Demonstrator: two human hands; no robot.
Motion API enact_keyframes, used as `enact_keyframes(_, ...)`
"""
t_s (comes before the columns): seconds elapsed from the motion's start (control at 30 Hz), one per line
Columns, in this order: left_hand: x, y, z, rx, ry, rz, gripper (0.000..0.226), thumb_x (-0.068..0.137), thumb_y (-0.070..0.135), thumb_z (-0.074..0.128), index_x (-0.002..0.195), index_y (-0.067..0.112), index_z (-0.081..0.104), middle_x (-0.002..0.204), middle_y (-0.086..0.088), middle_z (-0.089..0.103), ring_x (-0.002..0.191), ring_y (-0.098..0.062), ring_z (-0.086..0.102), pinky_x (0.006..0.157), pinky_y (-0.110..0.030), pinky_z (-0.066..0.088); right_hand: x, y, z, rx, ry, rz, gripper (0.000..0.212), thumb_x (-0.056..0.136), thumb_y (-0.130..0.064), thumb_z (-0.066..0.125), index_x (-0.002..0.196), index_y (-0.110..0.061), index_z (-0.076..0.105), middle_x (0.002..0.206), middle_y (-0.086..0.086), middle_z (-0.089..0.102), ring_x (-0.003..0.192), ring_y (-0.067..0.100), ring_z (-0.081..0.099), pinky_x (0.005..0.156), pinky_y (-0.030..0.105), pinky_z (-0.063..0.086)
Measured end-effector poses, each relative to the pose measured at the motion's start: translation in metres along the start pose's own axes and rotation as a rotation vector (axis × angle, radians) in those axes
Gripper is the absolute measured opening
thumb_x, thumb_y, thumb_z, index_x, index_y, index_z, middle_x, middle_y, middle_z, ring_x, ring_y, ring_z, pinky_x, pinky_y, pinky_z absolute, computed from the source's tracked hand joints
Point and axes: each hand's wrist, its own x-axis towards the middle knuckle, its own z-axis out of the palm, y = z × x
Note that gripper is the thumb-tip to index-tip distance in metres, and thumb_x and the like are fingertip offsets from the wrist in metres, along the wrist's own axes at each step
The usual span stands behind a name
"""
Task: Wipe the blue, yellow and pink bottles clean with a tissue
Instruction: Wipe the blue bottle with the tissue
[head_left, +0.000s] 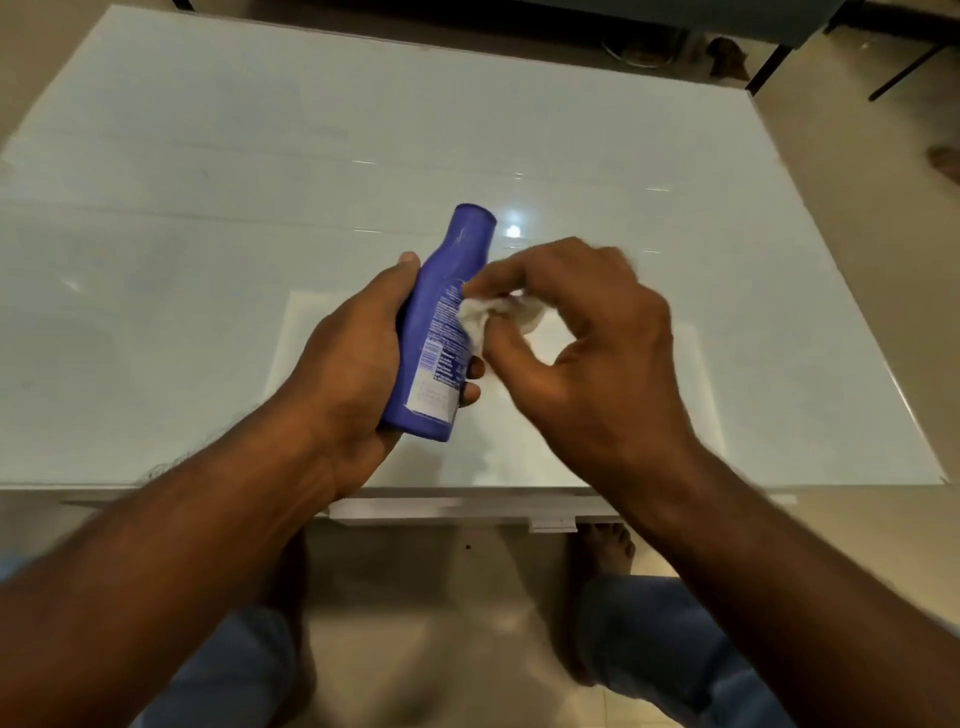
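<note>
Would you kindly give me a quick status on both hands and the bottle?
Left hand grips blue bottle, held above the table. Right hand pinches tissue against its label side. Nothing in the way; yellow and pink bottles not in view.

Blue bottle (434, 332) label: print too small to read.
Tissue (498, 312): mostly hidden under right hand (582, 332), blurred.
Bench (208, 208): left corners cut off.

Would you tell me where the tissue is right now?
In the head view, the tissue is pinched in the right hand, against the blue bottle held by the left hand.
</note>
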Motion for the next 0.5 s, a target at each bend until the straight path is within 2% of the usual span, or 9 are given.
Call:
enact_keyframes(0.07,0.002,0.0,-0.003,-0.006,0.034,-0.004,0.04,0.1,0.049,0.044,0.114,0.02,0.069,0.079,-0.002,0.074,0.066,-0.017,0.07,0.063,-0.034,0.057,-0.007,-0.011,0.004,0.08,-0.099,-0.114,0.013,0.088,-0.005,0.079,0.1,-0.011,0.077,0.1,-0.001,0.074,0.091,0.012,0.064,0.089,0.028,0.05)
enact_keyframes(0.13,0.003,-0.001,-0.005,0.002,0.036,-0.016,0.042,0.1,0.05,0.045,0.114,0.019,0.069,0.076,0.0,0.072,0.065,-0.016,0.069,0.061,-0.032,0.055,-0.008,-0.013,0.005,0.117,-0.161,-0.178,0.012,0.088,-0.004,0.079,0.1,-0.008,0.078,0.099,0.003,0.073,0.09,0.016,0.065,0.086,0.026,0.051)
enact_keyframes(0.27,0.0,-0.004,0.0,0.123,-0.05,-0.004,0.044,0.101,0.052,0.038,0.115,0.021,0.067,0.089,-0.005,0.078,0.07,-0.021,0.073,0.065,-0.036,0.06,0.009,0.006,-0.005,0.131,0.017,0.062,0.01,0.095,-0.016,0.075,0.105,-0.011,0.075,0.102,-0.001,0.072,0.087,0.01,0.067,0.077,0.021,0.057)
enact_keyframes(0.37,-0.002,-0.003,0.003,0.152,-0.083,0.005,0.044,0.101,0.052,0.039,0.111,0.02,0.068,0.087,-0.006,0.078,0.07,-0.022,0.072,0.065,-0.035,0.06,0.009,0.007,-0.007,0.136,0.077,0.1,0.009,0.093,-0.012,0.076,0.101,-0.01,0.072,0.101,0.001,0.07,0.087,0.011,0.067,0.074,0.022,0.057)
enact_keyframes(0.43,0.0,-0.002,0.0,0.134,-0.056,0.014,0.044,0.099,0.052,0.044,0.105,0.018,0.071,0.08,-0.005,0.074,0.069,-0.021,0.069,0.067,-0.037,0.056,-0.003,-0.007,0.0,0.181,-0.035,0.0,0.012,0.086,-0.003,0.079,0.095,-0.008,0.073,0.096,0.002,0.069,0.085,0.014,0.063,0.074,0.025,0.053)
enact_keyframes(0.5,0.002,-0.003,-0.004,0.173,-0.032,0.019,0.045,0.098,0.054,0.046,0.1,0.017,0.073,0.075,-0.004,0.069,0.071,-0.02,0.066,0.068,-0.037,0.053,-0.013,-0.019,0.008,0.161,-0.159,-0.141,0.014,0.081,0.002,0.078,0.092,-0.006,0.074,0.093,0.001,0.067,0.083,0.011,0.057,0.079,0.02,0.048)
